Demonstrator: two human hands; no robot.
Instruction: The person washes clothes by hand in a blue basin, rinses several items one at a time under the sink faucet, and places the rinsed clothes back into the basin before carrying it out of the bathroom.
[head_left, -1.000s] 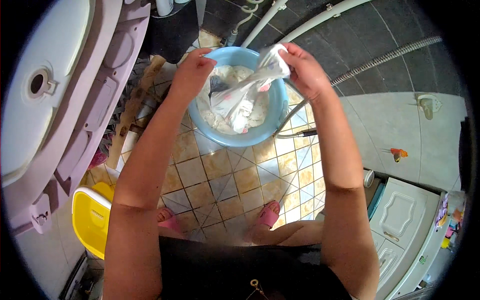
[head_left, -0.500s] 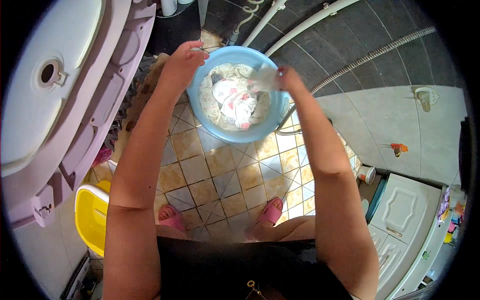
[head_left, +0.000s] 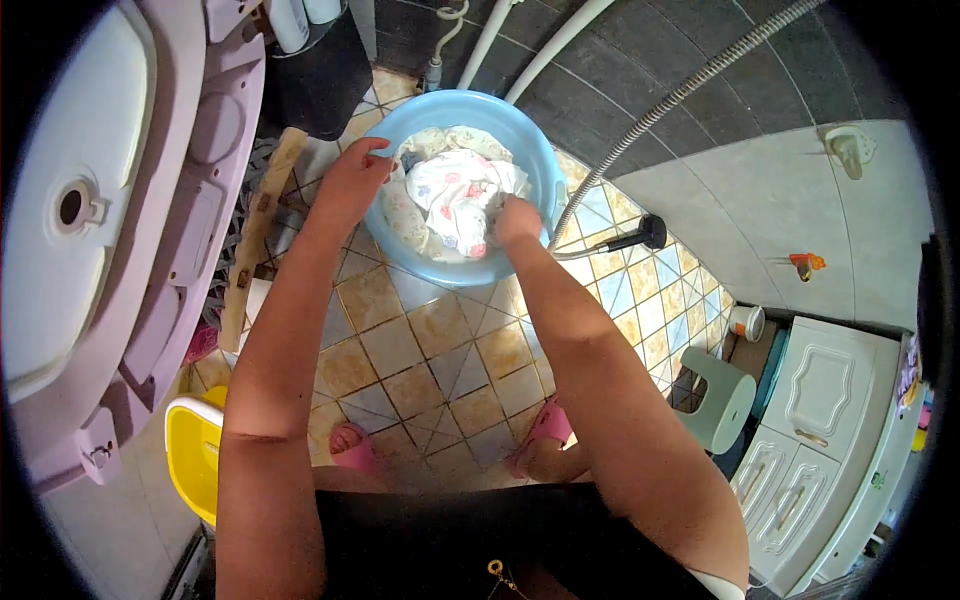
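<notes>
A light-blue basin [head_left: 548,150] stands on the tiled floor with wet laundry in it. On top is a white cloth [head_left: 455,190] with pink and grey prints, bunched up; around it lies a cream patterned fabric [head_left: 403,215]. My right hand [head_left: 518,218] is down inside the basin's right side, closed at the white cloth's edge, its fingertips partly hidden. At the left rim, my left hand [head_left: 358,178] hovers with the fingers apart and holds nothing.
A shower head [head_left: 652,232] on a metal hose lies right of the basin. Further right are a pale green stool [head_left: 728,400] and white cabinet [head_left: 825,390]. At left stand a yellow tub [head_left: 190,455], a wooden board [head_left: 258,235] and a lilac washstand [head_left: 190,225]; a dark bin [head_left: 318,85] stands behind.
My right hand has come down and left from above the right rim, where it held something whitish and blurred, into the laundry. My left hand has dropped slightly beside the left rim.
</notes>
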